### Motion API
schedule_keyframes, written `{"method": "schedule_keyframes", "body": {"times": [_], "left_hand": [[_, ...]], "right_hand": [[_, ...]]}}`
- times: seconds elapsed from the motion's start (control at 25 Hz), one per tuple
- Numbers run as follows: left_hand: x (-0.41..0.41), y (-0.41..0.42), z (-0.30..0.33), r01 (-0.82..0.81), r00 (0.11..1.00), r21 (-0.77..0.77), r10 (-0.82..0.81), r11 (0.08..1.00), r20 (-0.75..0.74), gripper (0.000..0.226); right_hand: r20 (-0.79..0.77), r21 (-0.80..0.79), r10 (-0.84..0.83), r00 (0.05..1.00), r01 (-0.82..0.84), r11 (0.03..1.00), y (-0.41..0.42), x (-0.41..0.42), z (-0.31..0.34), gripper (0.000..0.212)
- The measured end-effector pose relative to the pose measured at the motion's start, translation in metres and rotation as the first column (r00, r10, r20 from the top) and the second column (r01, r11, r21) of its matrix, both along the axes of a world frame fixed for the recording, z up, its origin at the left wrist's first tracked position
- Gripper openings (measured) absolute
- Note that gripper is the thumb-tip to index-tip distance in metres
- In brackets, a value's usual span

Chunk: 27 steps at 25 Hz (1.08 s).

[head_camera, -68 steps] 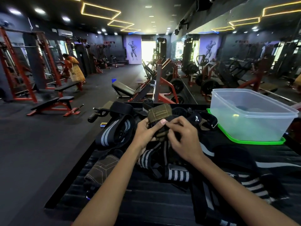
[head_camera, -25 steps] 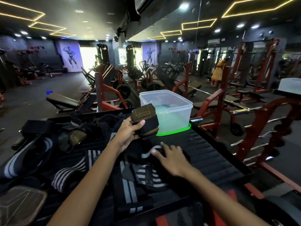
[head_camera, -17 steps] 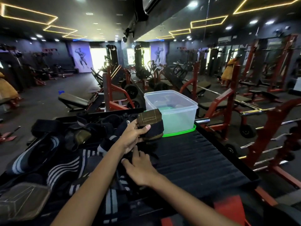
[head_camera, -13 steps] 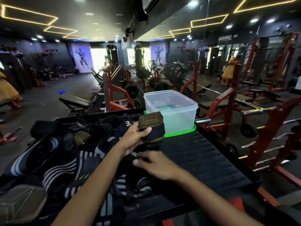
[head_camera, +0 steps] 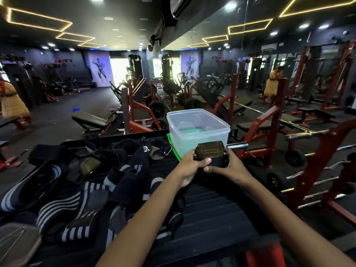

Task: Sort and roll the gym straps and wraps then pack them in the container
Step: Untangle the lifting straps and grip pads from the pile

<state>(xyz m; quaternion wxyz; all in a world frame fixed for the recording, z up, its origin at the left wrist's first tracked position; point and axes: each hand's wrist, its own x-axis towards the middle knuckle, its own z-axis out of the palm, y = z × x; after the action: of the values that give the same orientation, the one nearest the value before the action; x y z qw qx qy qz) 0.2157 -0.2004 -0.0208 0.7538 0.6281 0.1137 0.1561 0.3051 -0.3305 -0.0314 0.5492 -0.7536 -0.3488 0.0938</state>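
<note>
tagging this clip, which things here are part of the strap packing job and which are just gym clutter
Part of the job:
rolled strap, held in left hand and right hand
clear container
pile of straps and wraps

Just lying about:
incline bench
red racks
barbell

**One head-worn camera, looking forward and down**

There is a single view, so nothing is shared with another. The camera sits on the person's head and looks ahead and downward along both forearms, which enter from the bottom edge. The hands (head_camera: 210,166) lie near the middle of the frame, close to the lens. The dark ribbed counter (head_camera: 221,209) fills the lower half, nearest of all. The wide-angle lens (straight lines bow toward the edges) also takes in the gym floor (head_camera: 57,120) beyond and much of the ceiling (head_camera: 123,14) above.
</note>
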Motion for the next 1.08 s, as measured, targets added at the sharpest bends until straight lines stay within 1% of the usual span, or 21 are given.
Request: {"method": "schedule_keyframes", "body": {"times": [0.12, 0.24, 0.28, 0.36, 0.44, 0.48, 0.56, 0.64, 0.76, 0.84, 0.96, 1.08], "left_hand": [[0.030, -0.014, -0.014, -0.152, 0.986, 0.008, 0.152, 0.988, -0.072, 0.026], [0.053, -0.023, -0.026, -0.293, 0.945, 0.139, 0.308, 0.946, -0.108, 0.026], [0.057, -0.024, -0.029, -0.332, 0.930, 0.161, 0.351, 0.930, -0.110, 0.031], [0.062, -0.022, -0.034, -0.385, 0.909, 0.154, 0.403, 0.910, -0.111, 0.040], [0.064, -0.022, -0.038, -0.421, 0.892, 0.147, 0.438, 0.895, -0.110, 0.041], [0.065, -0.023, -0.039, -0.443, 0.882, 0.146, 0.459, 0.884, -0.104, 0.041], [0.069, -0.029, -0.039, -0.480, 0.865, 0.152, 0.495, 0.864, -0.081, 0.042], [0.070, -0.035, -0.037, -0.502, 0.853, 0.165, 0.517, 0.849, -0.066, 0.044], [0.071, -0.037, -0.038, -0.500, 0.857, 0.140, 0.512, 0.855, -0.062, 0.043], [0.071, -0.038, -0.037, -0.503, 0.858, 0.113, 0.511, 0.857, -0.060, 0.040], [0.071, -0.040, -0.036, -0.509, 0.856, 0.084, 0.514, 0.857, -0.059, 0.041], [0.071, -0.038, -0.038, -0.459, 0.885, 0.012, 0.459, 0.888, -0.076, 0.040]], "right_hand": [[0.062, -0.091, -0.073, 0.995, 0.079, 0.993, -0.014, 0.021, 0.003, 0.081], [0.136, -0.171, -0.104, 0.985, 0.127, 0.977, -0.027, 0.036, -0.001, 0.080], [0.185, -0.179, -0.113, 0.976, 0.147, 0.973, -0.027, 0.038, -0.003, 0.078], [0.330, -0.181, -0.140, 0.933, 0.208, 0.961, -0.026, 0.042, -0.007, 0.075], [0.457, -0.205, -0.145, 0.878, 0.263, 0.943, -0.025, 0.042, -0.007, 0.069], [0.477, -0.201, -0.149, 0.866, 0.272, 0.941, -0.024, 0.043, -0.007, 0.064], [0.460, -0.196, -0.163, 0.873, 0.279, 0.940, -0.025, 0.043, -0.007, 0.061], [0.463, -0.228, -0.170, 0.870, 0.302, 0.926, -0.023, 0.043, -0.010, 0.059], [0.482, -0.350, -0.160, 0.861, 0.357, 0.866, -0.021, 0.043, -0.014, 0.068], [0.452, -0.407, -0.170, 0.876, 0.372, 0.834, -0.021, 0.043, -0.012, 0.070], [0.414, -0.416, -0.185, 0.891, 0.366, 0.832, -0.022, 0.041, -0.010, 0.064], [0.421, -0.382, -0.176, 0.890, 0.350, 0.855, -0.024, 0.039, -0.010, 0.061]]}}
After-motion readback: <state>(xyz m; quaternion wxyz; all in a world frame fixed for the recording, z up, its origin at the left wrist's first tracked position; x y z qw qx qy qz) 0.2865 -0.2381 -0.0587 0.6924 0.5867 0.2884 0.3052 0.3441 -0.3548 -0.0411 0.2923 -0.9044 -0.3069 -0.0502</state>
